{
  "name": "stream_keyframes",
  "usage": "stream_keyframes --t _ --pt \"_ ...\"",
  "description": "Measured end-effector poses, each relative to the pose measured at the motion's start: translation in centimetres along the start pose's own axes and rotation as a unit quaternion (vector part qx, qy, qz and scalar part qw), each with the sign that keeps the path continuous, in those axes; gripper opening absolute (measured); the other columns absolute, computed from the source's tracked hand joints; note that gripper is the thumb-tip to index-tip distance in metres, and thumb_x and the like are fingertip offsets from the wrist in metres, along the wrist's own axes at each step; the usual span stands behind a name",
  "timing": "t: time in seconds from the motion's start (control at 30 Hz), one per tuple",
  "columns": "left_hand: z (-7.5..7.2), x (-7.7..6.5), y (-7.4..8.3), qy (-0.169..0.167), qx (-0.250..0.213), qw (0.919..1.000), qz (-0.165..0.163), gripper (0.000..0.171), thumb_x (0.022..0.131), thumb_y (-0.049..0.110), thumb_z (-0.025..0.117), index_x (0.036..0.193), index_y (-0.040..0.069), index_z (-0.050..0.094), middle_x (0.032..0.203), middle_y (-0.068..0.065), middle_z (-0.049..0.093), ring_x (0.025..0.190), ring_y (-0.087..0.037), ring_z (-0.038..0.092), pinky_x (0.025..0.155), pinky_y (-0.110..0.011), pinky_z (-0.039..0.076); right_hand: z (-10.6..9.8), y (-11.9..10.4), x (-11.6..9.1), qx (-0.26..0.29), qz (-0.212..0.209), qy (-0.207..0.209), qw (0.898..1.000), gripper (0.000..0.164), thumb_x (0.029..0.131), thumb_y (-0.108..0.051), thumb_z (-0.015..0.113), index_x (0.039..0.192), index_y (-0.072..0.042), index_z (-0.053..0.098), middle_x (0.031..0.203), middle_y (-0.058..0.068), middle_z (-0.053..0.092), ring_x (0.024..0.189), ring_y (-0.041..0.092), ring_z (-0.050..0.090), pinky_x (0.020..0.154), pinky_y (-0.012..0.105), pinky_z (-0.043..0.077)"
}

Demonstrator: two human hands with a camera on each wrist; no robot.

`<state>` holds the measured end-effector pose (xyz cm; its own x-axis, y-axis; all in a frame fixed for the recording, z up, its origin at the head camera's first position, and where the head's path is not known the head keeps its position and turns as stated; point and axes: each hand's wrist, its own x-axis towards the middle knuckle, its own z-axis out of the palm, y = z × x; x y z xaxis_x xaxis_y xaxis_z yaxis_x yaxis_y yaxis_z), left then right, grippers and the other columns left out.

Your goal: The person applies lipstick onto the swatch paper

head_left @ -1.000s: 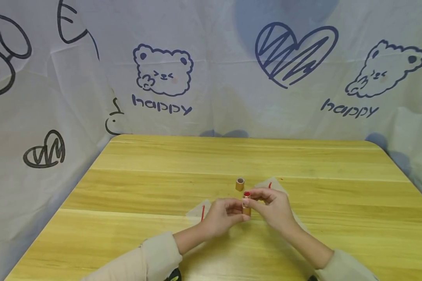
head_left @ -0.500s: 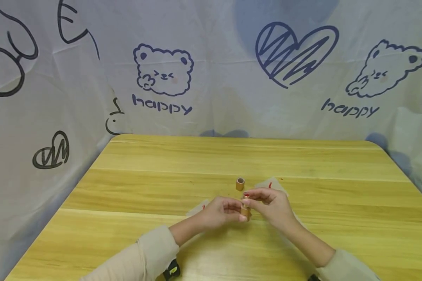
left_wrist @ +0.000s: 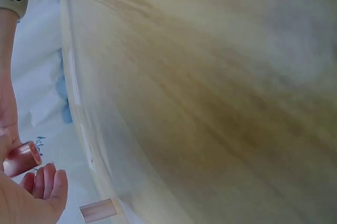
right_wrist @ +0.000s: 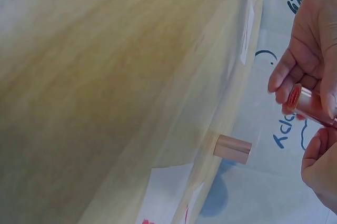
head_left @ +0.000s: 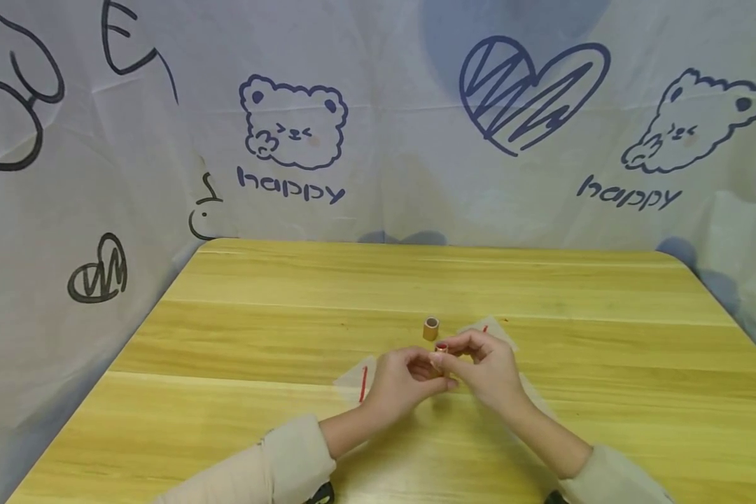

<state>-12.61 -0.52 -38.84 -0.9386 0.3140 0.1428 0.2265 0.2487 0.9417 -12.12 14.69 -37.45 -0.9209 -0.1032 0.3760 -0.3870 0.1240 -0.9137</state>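
A copper-coloured lipstick (head_left: 441,348) stands upright between both hands, low over the table, its red tip level with the tube's rim. My right hand (head_left: 490,367) pinches the upper tube between thumb and fingertips. Round the base are the left hand's (head_left: 398,383) thumb and fingers, hiding most of it in the head view. From the right wrist, the tube's red-marked end (right_wrist: 294,95) shows between the left fingers and thumb. Just behind the hands, the lipstick's cap (head_left: 431,330) stands on the table with its hollow end up.
A pale paper (head_left: 348,383) with a red stroke lies beside the left hand. Another marked paper (head_left: 505,337) is partly under the right hand and forearm. Small red specks dot the wooden table (head_left: 258,336). A white cloth with drawings (head_left: 384,140) hangs behind.
The lipstick's red tip has sunk from above the rim into the tube. The left thumb and fingers have shifted round the base, the thumb now further right. The cap has stayed put.
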Motion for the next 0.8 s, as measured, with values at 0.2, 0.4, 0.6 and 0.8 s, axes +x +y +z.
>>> stream_keyframes --t 0.2,0.4,0.6,0.8 --pt "0.16 -0.14 0.19 0.014 0.025 0.9996 0.001 0.026 0.073 0.014 0.078 0.090 -0.002 0.068 0.084 -0.015 0.070 0.071 -0.018 0.068 0.061 -0.011 0.051 0.09 0.04 0.07 -0.013 0.003 0.014 1.000 0.010 0.074 0.005 0.072 0.080 0.000 0.067 0.081 0.003 0.067 0.071 0.002 0.061 0.066 0.017 0.053" --pt "0.13 -0.10 0.25 0.010 0.027 0.9995 0.012 0.020 0.076 0.011 0.076 0.087 -0.004 0.069 0.082 -0.016 0.071 0.072 -0.022 0.069 0.061 -0.012 0.052 0.02 -0.24 0.18 -0.025 0.021 0.020 0.999 0.010 0.075 0.000 0.074 0.083 0.003 0.068 0.080 0.005 0.068 0.070 0.003 0.062 0.066 0.018 0.053" --pt "-0.08 -0.02 0.09 -0.003 0.017 0.9998 0.012 0.017 0.077 0.009 0.075 0.086 -0.005 0.069 0.084 -0.018 0.071 0.075 -0.024 0.070 0.063 -0.013 0.054 -0.16 -0.33 0.29 -0.031 0.021 0.007 0.999 0.015 0.077 -0.002 0.073 0.086 0.008 0.068 0.077 -0.001 0.070 0.070 0.001 0.063 0.067 0.017 0.054" --pt "-0.60 0.19 -0.38 -0.052 0.005 0.9985 0.014 0.020 0.079 0.009 0.072 0.091 -0.006 0.069 0.089 -0.019 0.070 0.080 -0.027 0.070 0.067 -0.015 0.055 -0.54 -0.31 0.32 -0.032 0.020 -0.027 0.999 0.014 0.079 0.000 0.070 0.089 0.008 0.067 0.077 -0.016 0.067 0.074 0.000 0.063 0.072 0.017 0.054"
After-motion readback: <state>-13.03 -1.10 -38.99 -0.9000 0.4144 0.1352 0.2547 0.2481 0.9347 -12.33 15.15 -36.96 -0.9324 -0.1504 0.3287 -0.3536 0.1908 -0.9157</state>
